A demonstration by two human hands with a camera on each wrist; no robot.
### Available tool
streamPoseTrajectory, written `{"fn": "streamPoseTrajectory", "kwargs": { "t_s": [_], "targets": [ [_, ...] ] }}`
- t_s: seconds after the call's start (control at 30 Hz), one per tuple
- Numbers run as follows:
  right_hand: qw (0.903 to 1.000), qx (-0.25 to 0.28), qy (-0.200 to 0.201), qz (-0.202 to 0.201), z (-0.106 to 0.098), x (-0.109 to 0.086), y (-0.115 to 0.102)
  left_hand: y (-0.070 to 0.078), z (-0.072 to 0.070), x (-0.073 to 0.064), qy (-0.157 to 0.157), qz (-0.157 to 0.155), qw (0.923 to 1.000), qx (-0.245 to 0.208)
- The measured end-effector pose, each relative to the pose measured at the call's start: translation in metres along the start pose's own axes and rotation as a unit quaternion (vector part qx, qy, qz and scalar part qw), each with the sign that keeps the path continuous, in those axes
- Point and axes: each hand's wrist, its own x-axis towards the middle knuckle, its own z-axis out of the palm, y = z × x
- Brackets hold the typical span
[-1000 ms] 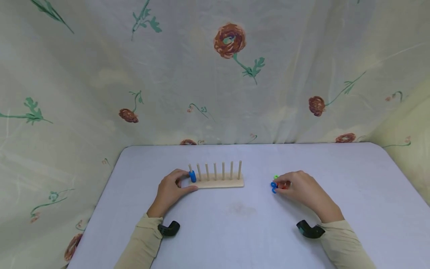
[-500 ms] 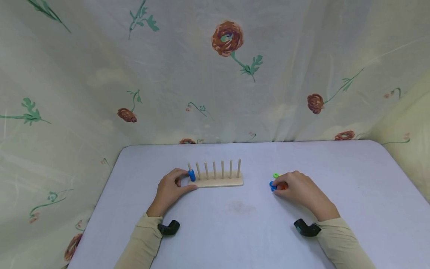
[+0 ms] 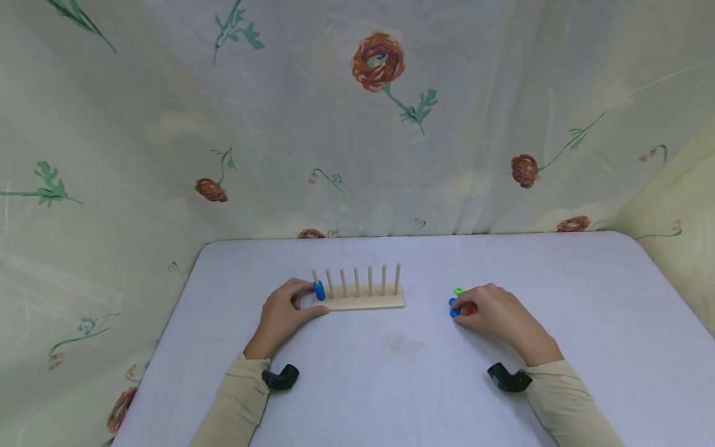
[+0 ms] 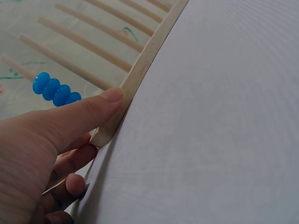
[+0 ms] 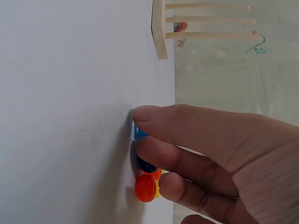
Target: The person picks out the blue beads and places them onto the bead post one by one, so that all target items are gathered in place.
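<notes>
A wooden peg board (image 3: pixel 365 303) with a row of upright pegs stands on the table, left of centre. Several blue beads (image 4: pixel 55 89) are stacked on its leftmost peg. My left hand (image 3: pixel 282 318) grips the board's left end, with the thumb (image 4: pixel 112 95) lying along the front edge. Off to the board's right, my right hand (image 3: pixel 503 320) pinches a blue bead (image 5: pixel 139 133) between thumb and finger, low at the tabletop. Beneath and beside those fingers lie a dark blue bead (image 5: pixel 147 164), a red bead (image 5: pixel 145 188) and a green bead (image 3: pixel 458 290), partly hidden by the hand.
A white cloth covers the table (image 3: pixel 357 385), with a faint brownish stain (image 3: pixel 401 344) in front of the board. Behind the far edge hangs a flowered curtain (image 3: pixel 279 124). Black wrist cameras (image 3: pixel 282 377) are strapped at both sleeves.
The right hand has shifted slightly left, and its thumb and finger have come together on a blue bead. The left hand and the board keep their place; the head view tilts a little.
</notes>
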Motion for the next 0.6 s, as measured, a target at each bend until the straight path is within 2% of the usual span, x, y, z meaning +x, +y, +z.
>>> {"fn": "streamPoseTrajectory", "kwargs": {
  "t_s": [0.37, 0.6],
  "targets": [
    [0.9998, 0.017, -0.005, 0.001, 0.0018, 0.0005, 0.0005, 0.0003, 0.0002, 0.0002, -0.001, 0.001, 1.0000, -0.002],
    [0.9998, 0.002, 0.016, -0.007, 0.0023, 0.0004, 0.0000, 0.0008, -0.0003, -0.0001, -0.002, 0.001, 1.0000, -0.004]
  ]
}}
